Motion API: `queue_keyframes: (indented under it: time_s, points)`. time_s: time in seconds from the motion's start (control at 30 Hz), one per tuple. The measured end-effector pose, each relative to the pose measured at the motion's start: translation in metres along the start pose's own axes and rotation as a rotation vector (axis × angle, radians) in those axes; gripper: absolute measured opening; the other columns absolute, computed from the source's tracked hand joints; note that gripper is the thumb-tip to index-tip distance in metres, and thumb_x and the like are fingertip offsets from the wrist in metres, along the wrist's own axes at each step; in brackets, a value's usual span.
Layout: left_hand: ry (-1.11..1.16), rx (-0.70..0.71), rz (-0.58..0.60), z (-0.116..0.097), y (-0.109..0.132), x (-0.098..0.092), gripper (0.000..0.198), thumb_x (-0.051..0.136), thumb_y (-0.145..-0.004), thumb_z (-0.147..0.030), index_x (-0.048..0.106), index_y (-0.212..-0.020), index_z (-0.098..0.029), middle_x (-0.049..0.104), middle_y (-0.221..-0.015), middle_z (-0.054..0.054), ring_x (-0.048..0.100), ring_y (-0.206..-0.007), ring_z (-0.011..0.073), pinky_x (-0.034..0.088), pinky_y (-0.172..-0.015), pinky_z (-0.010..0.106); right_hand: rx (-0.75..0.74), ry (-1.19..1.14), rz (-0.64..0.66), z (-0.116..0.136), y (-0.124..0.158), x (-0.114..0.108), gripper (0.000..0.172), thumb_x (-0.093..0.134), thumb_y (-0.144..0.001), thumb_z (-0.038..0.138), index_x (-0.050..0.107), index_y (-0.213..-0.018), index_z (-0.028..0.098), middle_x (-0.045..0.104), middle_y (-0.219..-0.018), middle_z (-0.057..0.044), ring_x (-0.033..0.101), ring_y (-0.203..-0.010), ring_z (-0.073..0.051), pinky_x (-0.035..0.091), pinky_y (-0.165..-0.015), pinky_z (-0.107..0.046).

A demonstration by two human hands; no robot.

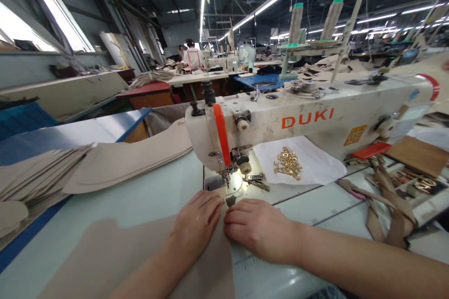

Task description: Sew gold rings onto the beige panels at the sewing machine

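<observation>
A large beige fabric piece point(140, 247) lies flat on the sewing table, its corner just in front of the needle of a white sewing machine point(220, 135). My left hand point(198, 219) is closed at that corner, fingers together and pinching the edge. Beside it, my right hand point(257, 229) is curled closed, its fingertips by a small dark scrap point(230, 201) close to the needle plate point(235, 182). Whatever the right fingers grip is hidden. The presser foot point(227, 177) stands just beyond both hands.
Gold metal rings point(289, 163) lie on a white sheet point(315, 163) under the machine arm. Stacked beige panels point(133, 159) sit left. Brown straps point(389, 196) and a parts tray point(414, 182) are right. Thread cones point(296, 23) stand behind; another person point(193, 56) sits farther off.
</observation>
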State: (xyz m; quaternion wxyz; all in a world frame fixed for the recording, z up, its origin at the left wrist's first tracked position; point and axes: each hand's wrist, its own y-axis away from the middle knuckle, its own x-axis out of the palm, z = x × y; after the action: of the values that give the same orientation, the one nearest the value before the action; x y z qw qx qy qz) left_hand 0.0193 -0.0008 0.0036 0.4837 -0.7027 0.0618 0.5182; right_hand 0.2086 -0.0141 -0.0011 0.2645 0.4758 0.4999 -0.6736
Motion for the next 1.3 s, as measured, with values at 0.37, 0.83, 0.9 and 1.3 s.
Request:
queue_keyframes:
  time_s: [0.37, 0.83, 0.9, 1.3]
  points:
    - [-0.009, 0.011, -0.004, 0.000, -0.002, 0.000, 0.026, 0.038, -0.092, -0.016, 0.061, -0.080, -0.015, 0.067, -0.076, 0.004, 0.061, -0.074, 0.0154, 0.053, -0.069, 0.027, 0.005, -0.005, 0.011, 0.000, -0.001, -0.001, 0.024, 0.042, -0.094, 0.020, 0.061, -0.081, 0.014, 0.066, -0.087, -0.005, 0.055, -0.087, -0.017, 0.044, -0.084, -0.030]
    - [0.036, -0.025, 0.019, -0.001, -0.002, -0.001, 0.027, 0.037, -0.094, -0.020, 0.059, -0.078, -0.017, 0.066, -0.075, 0.003, 0.061, -0.072, 0.0150, 0.053, -0.069, 0.027, 0.093, 0.130, 0.044, 0.006, -0.009, -0.005, 0.014, 0.052, -0.089, 0.020, 0.060, -0.094, 0.011, 0.061, -0.095, -0.010, 0.051, -0.086, -0.021, 0.043, -0.082, -0.035]
    - [0.051, -0.030, 0.002, -0.002, -0.002, -0.002, 0.027, 0.037, -0.094, -0.020, 0.060, -0.080, -0.016, 0.067, -0.076, 0.003, 0.061, -0.072, 0.0150, 0.054, -0.069, 0.027, 0.098, 0.146, 0.042, 0.005, -0.011, -0.004, 0.014, 0.053, -0.088, 0.019, 0.060, -0.096, 0.010, 0.061, -0.096, -0.010, 0.051, -0.088, -0.022, 0.043, -0.083, -0.036]
    - [0.071, -0.060, -0.016, -0.003, 0.003, -0.004, 0.024, 0.039, -0.092, -0.016, 0.062, -0.086, -0.016, 0.068, -0.079, 0.004, 0.063, -0.075, 0.0153, 0.056, -0.070, 0.028, 0.112, 0.117, 0.036, 0.001, -0.011, 0.001, 0.012, 0.056, -0.087, 0.018, 0.061, -0.094, 0.010, 0.063, -0.096, -0.009, 0.053, -0.093, -0.022, 0.044, -0.084, -0.034]
